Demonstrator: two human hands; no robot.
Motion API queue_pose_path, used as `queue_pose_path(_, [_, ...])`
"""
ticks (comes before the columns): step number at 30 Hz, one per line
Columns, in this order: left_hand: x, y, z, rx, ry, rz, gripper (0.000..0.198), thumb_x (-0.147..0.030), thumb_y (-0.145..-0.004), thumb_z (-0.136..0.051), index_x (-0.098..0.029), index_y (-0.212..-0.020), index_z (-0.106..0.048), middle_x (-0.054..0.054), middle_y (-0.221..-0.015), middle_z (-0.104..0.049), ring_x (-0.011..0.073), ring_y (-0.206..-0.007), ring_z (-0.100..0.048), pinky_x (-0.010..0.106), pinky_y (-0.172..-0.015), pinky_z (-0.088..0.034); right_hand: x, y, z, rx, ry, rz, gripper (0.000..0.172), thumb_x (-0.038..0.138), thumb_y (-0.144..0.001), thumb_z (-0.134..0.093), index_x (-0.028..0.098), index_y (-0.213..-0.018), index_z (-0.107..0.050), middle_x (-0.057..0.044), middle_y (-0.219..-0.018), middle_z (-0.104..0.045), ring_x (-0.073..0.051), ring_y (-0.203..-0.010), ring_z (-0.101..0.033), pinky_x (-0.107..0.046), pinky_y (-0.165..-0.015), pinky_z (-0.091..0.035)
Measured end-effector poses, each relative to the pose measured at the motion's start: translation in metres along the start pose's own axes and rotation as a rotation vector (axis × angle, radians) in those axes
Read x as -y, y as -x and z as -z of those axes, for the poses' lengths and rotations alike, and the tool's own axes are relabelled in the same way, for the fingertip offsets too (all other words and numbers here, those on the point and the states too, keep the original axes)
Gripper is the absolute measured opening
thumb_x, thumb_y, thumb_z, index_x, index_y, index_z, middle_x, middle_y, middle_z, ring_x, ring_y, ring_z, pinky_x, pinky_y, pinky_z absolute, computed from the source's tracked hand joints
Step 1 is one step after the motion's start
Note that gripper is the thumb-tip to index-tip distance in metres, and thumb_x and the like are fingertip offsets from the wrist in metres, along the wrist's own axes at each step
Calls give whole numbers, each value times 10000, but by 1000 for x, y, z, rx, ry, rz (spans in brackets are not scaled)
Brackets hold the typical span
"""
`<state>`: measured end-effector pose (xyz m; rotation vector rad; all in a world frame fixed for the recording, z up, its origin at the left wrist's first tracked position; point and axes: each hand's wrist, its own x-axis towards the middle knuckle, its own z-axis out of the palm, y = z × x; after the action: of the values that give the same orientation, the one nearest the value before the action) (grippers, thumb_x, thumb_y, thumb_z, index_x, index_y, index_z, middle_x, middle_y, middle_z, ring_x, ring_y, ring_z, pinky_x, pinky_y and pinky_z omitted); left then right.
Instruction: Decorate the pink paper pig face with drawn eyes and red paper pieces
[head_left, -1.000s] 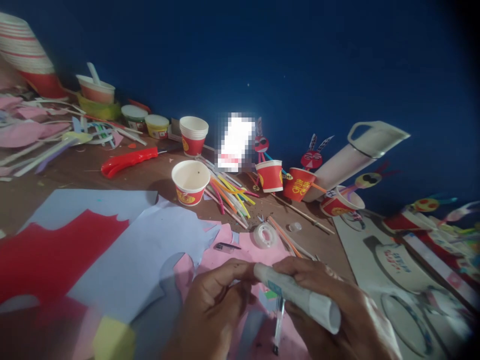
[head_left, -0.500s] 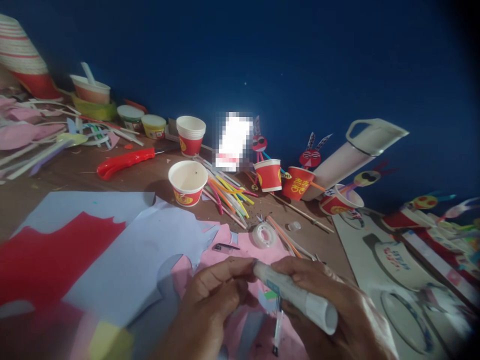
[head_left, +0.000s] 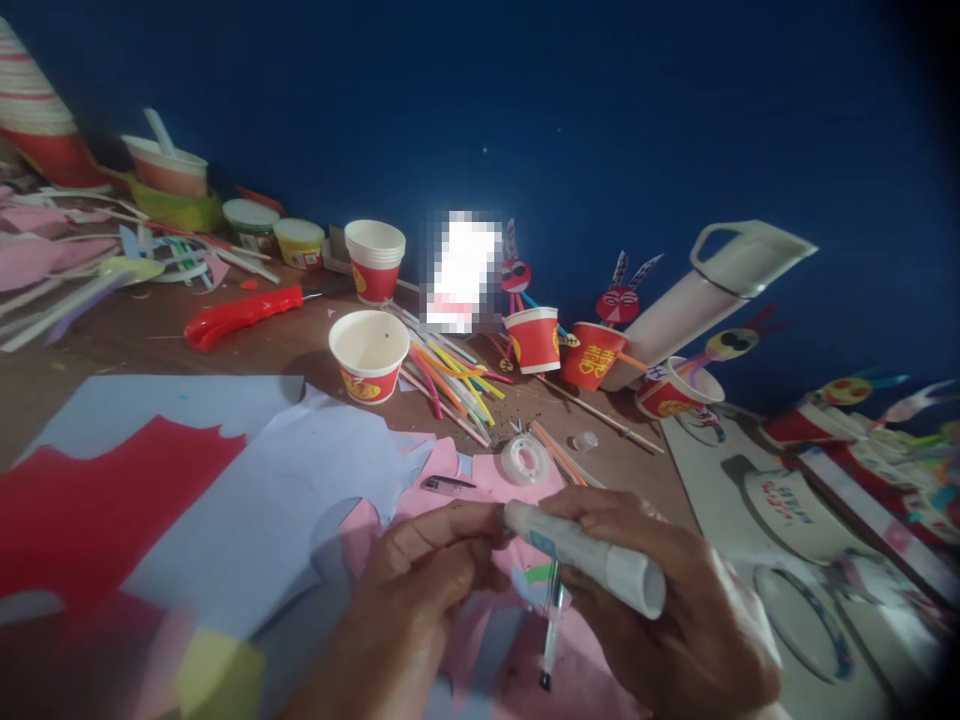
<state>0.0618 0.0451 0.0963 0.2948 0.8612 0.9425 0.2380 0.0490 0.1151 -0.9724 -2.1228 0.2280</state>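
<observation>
Down low, the right hand (head_left: 675, 620) is wrapped around a white glue stick (head_left: 585, 556), while the left hand (head_left: 420, 590) pinches closed on its tip, both over pink paper (head_left: 487, 480) on the worktop (head_left: 300, 345). A pen (head_left: 550, 630) lies under them. Beyond sit a tape roll (head_left: 525, 460), coloured straws (head_left: 450, 380) and a paper cup (head_left: 369, 354).

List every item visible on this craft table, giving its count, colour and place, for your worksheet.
glue stick: one, white, held in both hands
pen: one, clear, under the hands
tape roll: one, clear, on pink paper
open cup: one, red and white, centre
straws: many, mixed colours, beside the open cup
knife: one, red, left
jug: one, white, lying against the wall
left hand: at the stick's tip
right hand: gripping the stick
</observation>
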Motion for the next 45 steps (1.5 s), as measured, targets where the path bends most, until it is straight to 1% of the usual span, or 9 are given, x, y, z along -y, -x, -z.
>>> queue_pose_path(3, [-3,-2,-4,-16,47,11,209,-228,-554,-748,-160,-752,-753,63,-776,-727,153,-696,-596,258,-699,-460,-1,4,0,28,6,4,385,121,-799,-614,183,-1153,-475,-80,-1036,-664,-170,-960,-647,-258,-785,-542])
queue_pose_path(11, [-3,-2,-2,-3,105,67,217,-187,-522,-725,-189,-736,-758,36,-774,-718,129,-641,-560,261,-708,-433,5,-1,0,52,119,55,273,163,-824,-584,182,-1076,-479,-76,-984,-698,-156,-893,-682,-225,-726,-556])
queue_pose_path(18, [1,0,3,45,130,127,271,-211,-552,-735,-181,-821,-751,55,-860,-686,171,-728,-563,315,-778,-426,4,-5,1,47,220,106,231,215,-844,-575,199,-1053,-479,-74,-930,-726,-176,-830,-709,-248,-687,-570])
queue_pose_path(22, [2,-2,4,71,125,110,234,-208,-601,-717,-185,-831,-753,63,-898,-694,155,-714,-559,329,-805,-433,3,-7,4,61,152,86,253,176,-832,-569,194,-1070,-486,-86,-966,-715,-180,-882,-697,-240,-719,-567])
queue_pose_path(26, [2,-3,5,98,122,101,234,-236,-616,-737,-181,-843,-754,68,-891,-703,157,-731,-576,299,-762,-454,3,-8,5,53,81,58,303,134,-816,-575,208,-1095,-481,-74,-982,-701,-171,-893,-686,-241,-751,-565])
queue_pose_path(29, [0,-3,3,88,115,82,235,-264,-600,-776,-164,-812,-757,66,-813,-709,160,-747,-592,254,-710,-459,3,-5,4,47,45,38,368,124,-805,-587,201,-1144,-467,-86,-999,-692,-188,-927,-674,-269,-760,-572])
queue_pose_path(32, [-1,-3,0,95,116,67,192,-275,-607,-790,-152,-750,-752,51,-726,-693,141,-697,-586,235,-673,-457,1,-2,3,51,24,25,403,124,-796,-605,203,-1167,-468,-92,-1008,-693,-211,-937,-673,-301,-753,-579])
queue_pose_path(39, [-1,-1,1,52,56,41,185,-313,-630,-788,-156,-618,-690,-8,-627,-592,95,-613,-490,201,-603,-397,6,-2,2,21,-35,-6,386,129,-788,-626,206,-1142,-492,-82,-989,-700,-203,-906,-679,-291,-721,-577])
queue_pose_path(45, [-2,0,0,32,-10,19,175,-320,-654,-757,-162,-628,-686,-11,-633,-585,94,-603,-461,206,-593,-374,7,1,4,60,-16,-30,373,154,-804,-625,220,-1143,-485,-61,-1000,-695,-185,-902,-676,-272,-734,-556])
